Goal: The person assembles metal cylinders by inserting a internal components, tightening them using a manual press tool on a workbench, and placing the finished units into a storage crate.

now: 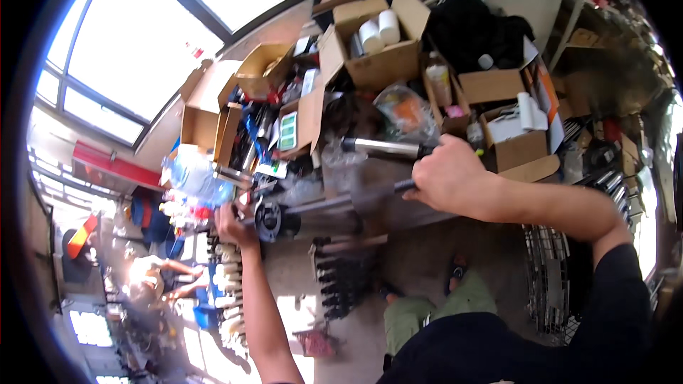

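A long dark rod, smeared by motion, stretches between my two hands in front of the cluttered table. Its left end carries a round black fitting with a grey ring. Beside that fitting my left hand is closed, fingers curled at the rod's end. My right hand wraps round the other end. Just beyond it is a shiny silver tube with black ends, one of them reaching my right fingers; whether they hold it too, I cannot tell.
Open cardboard boxes, a clear plastic bag and a large clear bottle crowd the table. Black racked parts stand below. A wire basket is at right. Another person sits at lower left.
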Demonstrator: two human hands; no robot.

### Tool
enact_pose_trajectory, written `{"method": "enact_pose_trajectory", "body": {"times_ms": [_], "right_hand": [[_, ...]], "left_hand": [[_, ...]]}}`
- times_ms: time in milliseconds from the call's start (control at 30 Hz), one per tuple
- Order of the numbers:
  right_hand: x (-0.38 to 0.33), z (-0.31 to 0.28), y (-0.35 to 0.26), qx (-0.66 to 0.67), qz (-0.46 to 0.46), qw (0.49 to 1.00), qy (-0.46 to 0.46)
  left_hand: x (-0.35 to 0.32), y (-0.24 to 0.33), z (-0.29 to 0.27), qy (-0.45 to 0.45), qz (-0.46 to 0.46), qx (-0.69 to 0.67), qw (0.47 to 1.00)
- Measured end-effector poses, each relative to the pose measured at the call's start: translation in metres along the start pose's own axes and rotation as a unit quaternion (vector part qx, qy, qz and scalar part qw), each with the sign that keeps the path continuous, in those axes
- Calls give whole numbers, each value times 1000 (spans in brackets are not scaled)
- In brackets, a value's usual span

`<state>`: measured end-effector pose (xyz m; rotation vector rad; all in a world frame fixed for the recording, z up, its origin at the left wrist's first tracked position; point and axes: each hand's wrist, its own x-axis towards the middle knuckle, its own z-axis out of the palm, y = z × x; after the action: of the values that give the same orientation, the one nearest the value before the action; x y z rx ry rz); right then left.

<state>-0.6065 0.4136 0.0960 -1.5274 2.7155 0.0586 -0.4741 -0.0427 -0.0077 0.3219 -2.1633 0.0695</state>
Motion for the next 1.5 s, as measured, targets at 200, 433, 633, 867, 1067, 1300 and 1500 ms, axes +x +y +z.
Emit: {"method": "enact_pose_trajectory", "body": {"times_ms": [200,433,633,867,1067,1300,1500], "right_hand": [[69,40,39,404,-125,855,-300],[8,119,-50,633,-78,630,-442],[-28,88,-152,756,54,587,-283],[-37,114,-312,803,166,572,-30],[36,149,-445,879,168,418,158],[57,115,-455,838,273,445,158],[113,164,-317,814,243,386,358]], "left_hand": [[-10,-4,12,63,-54,-12,996],[47,-32,46,166,215,-145,951],[78,2,104,265,172,-346,884],[91,67,140,252,130,-561,778],[109,119,114,79,275,-619,732],[34,47,96,-68,28,-410,909],[-195,-35,-150,-496,-634,-555,210]]}}
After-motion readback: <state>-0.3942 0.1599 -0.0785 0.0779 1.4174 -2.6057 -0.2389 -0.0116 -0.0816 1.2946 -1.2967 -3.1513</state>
